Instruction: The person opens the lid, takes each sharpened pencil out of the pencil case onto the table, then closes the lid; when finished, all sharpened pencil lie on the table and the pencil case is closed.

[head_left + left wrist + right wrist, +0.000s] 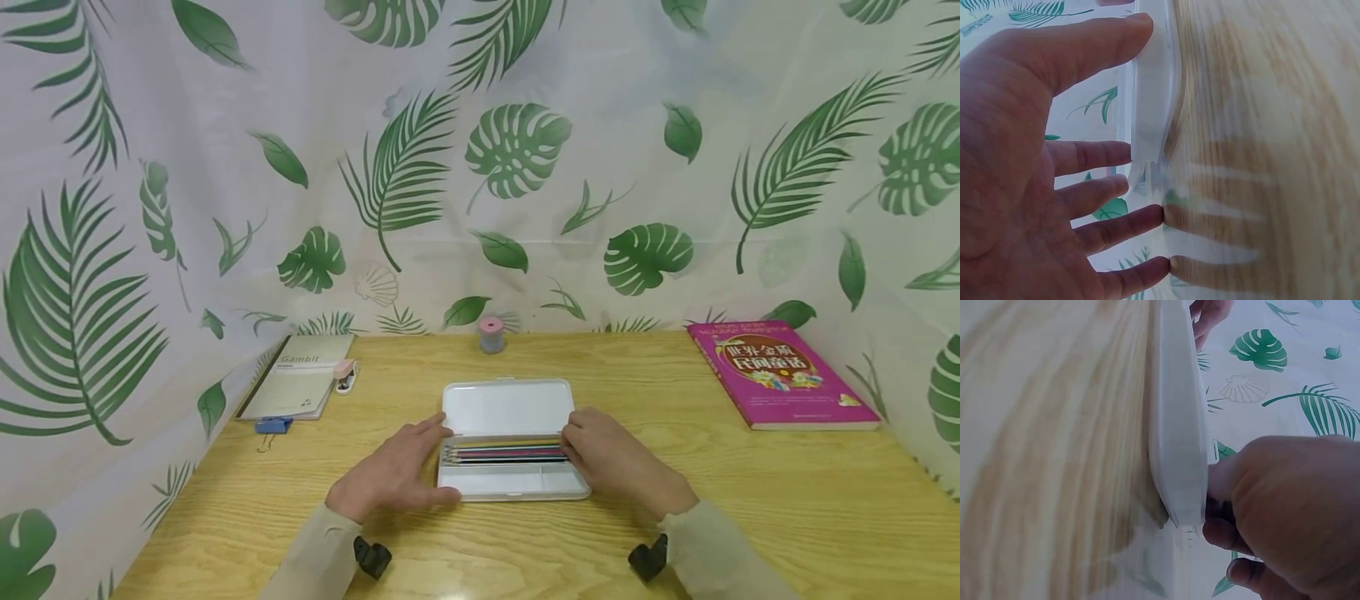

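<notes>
An open white pencil case (506, 408) lies in the middle of the wooden table (750, 500), its lid folded flat behind the tray. A row of coloured pencils (506, 454) lies in the tray. My left hand (397, 479) rests flat at the case's left end, fingers straight. In the left wrist view the thumb of the left hand (1022, 156) touches the case wall (1150, 94). My right hand (611, 458) sits at the right end, fingers curled over the pencil ends. In the right wrist view the right hand (1291, 506) curls in behind the case wall (1175, 425).
A grey notebook (296, 387), a pink stapler (345, 375) and a blue binder clip (272, 425) lie at the back left. A small pink-topped pot (491, 335) stands at the back centre. A magenta book (780, 375) lies at the back right. Leaf-print curtain (525, 150) encloses the table.
</notes>
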Available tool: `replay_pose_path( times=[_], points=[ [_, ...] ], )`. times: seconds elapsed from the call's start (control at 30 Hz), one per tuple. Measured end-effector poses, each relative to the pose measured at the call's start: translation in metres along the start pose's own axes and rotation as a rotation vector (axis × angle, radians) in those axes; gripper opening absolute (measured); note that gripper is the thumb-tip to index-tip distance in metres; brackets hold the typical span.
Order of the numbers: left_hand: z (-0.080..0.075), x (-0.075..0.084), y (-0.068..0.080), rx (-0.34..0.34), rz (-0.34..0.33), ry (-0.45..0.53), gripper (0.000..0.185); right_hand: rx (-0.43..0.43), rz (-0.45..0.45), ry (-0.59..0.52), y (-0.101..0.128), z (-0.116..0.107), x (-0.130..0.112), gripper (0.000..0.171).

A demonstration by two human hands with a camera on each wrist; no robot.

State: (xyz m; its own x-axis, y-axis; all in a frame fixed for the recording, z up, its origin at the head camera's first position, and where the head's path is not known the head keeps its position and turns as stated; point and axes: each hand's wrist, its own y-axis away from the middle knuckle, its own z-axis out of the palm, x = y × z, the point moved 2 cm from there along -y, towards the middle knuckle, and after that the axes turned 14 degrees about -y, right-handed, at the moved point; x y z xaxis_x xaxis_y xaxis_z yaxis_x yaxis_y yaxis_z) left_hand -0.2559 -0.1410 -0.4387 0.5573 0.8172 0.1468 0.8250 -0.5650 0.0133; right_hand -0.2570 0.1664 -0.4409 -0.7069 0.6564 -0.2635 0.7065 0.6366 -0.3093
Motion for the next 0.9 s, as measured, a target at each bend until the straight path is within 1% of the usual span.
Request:
replay_pose_path(
  times=[0.07, 0.13, 0.27, 0.37, 0.43, 0.5, 0.63, 0.77, 0.9],
  points=[
    [0.000, 0.000, 0.000, -0.001, -0.003, 0.000, 0.087, -0.009, -0.008, -0.003, 0.001, -0.001, 0.000, 0.012],
    [0.001, 0.000, 0.000, -0.002, 0.001, 0.000, 0.087, -0.027, -0.009, -0.044, 0.002, -0.002, 0.001, 0.010],
    [0.002, 0.000, 0.000, 0.002, 0.010, 0.005, 0.087, -0.087, 0.037, -0.233, 0.006, -0.008, 0.006, 0.003],
    [0.001, 0.000, 0.001, -0.001, 0.006, 0.010, 0.087, -0.131, 0.075, -0.363, 0.008, -0.012, 0.010, 0.011],
    [0.001, 0.000, 0.001, -0.006, 0.001, 0.010, 0.087, -0.150, 0.100, -0.420, 0.009, -0.012, 0.013, 0.015],
    [0.001, 0.000, 0.001, -0.010, -0.003, 0.009, 0.087, -0.157, 0.140, -0.477, 0.009, -0.011, 0.016, 0.017],
    [0.000, 0.001, 0.000, -0.008, 0.001, 0.006, 0.087, -0.142, 0.214, -0.582, 0.009, -0.009, 0.021, 0.015],
    [0.001, 0.000, -0.001, -0.005, 0.004, -0.001, 0.087, -0.131, 0.245, -0.629, 0.009, -0.008, 0.022, 0.015],
    [0.002, 0.000, -0.001, -0.010, -0.003, 0.000, 0.088, -0.127, 0.263, -0.637, 0.009, -0.008, 0.023, 0.015]
  ],
)
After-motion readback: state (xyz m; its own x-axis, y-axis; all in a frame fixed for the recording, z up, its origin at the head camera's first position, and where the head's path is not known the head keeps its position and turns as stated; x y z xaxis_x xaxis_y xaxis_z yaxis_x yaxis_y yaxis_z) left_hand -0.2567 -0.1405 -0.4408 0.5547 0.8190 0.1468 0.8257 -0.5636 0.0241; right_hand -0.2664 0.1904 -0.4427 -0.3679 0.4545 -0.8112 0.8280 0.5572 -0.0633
